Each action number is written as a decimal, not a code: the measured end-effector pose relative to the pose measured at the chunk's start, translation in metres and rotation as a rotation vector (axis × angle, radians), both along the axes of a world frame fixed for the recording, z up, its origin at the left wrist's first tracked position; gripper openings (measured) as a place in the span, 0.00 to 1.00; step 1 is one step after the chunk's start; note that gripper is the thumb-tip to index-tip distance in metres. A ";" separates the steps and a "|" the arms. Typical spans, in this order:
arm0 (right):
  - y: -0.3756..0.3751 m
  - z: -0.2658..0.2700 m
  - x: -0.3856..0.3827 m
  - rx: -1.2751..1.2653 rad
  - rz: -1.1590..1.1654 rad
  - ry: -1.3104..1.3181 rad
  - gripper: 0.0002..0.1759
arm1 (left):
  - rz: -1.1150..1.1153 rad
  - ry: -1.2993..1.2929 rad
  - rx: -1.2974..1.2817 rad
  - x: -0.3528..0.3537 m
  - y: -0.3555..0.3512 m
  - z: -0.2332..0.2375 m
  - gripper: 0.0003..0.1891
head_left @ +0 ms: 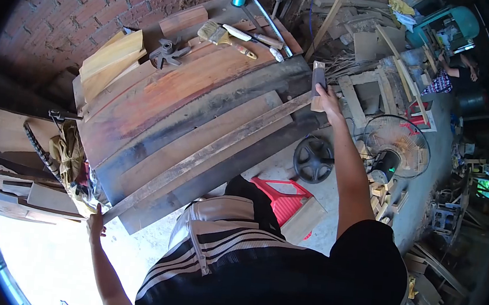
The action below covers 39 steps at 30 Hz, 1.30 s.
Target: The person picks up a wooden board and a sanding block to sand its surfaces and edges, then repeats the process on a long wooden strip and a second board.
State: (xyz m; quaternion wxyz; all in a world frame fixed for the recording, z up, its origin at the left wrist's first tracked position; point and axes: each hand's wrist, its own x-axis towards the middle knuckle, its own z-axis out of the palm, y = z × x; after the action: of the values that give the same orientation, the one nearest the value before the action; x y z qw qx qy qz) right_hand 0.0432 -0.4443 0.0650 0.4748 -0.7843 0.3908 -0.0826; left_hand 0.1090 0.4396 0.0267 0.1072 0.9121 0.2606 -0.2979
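A long, narrow wooden strip (212, 156) lies slantwise along the near side of the wooden workbench (173, 95). At its lower left end, my left hand (96, 227) grips it with the thumb on top and the fingers curled. My right hand (329, 106) is closed around a short wooden block (319, 77) with a dark grey covering around its middle, beside the strip's far right end. Under the strip, a wider brown board (260, 108) rests on the bench.
A paintbrush (212, 32), a white-bladed saw (236, 32), a metal ruler (271, 26), a spoked metal part (168, 54) and pale boards (112, 60) lie on the bench. Right are a black handwheel (314, 159), red plastic chair (281, 200), fan (397, 146) and another person (461, 72).
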 end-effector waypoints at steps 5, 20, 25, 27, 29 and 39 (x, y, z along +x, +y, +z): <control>-0.005 0.011 -0.018 -0.397 0.103 0.049 0.39 | -0.431 -0.285 0.207 -0.013 -0.032 0.023 0.35; 0.098 0.008 -0.016 -1.020 0.278 0.221 0.35 | -1.111 -0.611 -0.311 -0.017 -0.270 0.052 0.35; 0.041 -0.008 -0.008 -1.012 0.006 0.299 0.36 | -1.123 -0.610 -0.246 -0.015 -0.285 0.026 0.30; 0.040 -0.015 -0.007 -1.012 -0.007 0.296 0.36 | -1.098 -0.625 -0.234 -0.017 -0.283 0.022 0.27; 0.048 -0.017 -0.008 -1.015 -0.018 0.292 0.37 | -1.094 -0.650 -0.226 -0.018 -0.283 0.021 0.26; 0.049 -0.009 0.008 -0.973 -0.116 0.316 0.36 | -1.118 -0.722 -0.205 -0.018 -0.281 0.012 0.24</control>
State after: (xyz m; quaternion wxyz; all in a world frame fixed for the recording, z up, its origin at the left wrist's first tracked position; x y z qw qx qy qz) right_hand 0.0512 -0.3953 0.0556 -0.0155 -0.8944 0.4168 -0.1614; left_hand 0.0911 0.1581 0.0391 0.1032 0.9374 -0.3325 -0.0080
